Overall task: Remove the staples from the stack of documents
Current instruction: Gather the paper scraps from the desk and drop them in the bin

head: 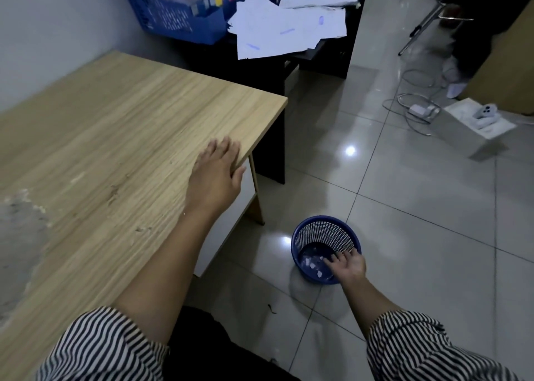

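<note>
The right hand is hanging open, gripping nothing, just over the bin; falling staples could be missing it. The left hand is lying flat on the tabletop edge.

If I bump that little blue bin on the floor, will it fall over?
Probably it would slide or tip easily. The blue bin has thin mesh walls and holds only a few paper scraps, so it likely weighs little. The glossy floor tiles look slippery. The right hand at its rim might steady it.
</note>
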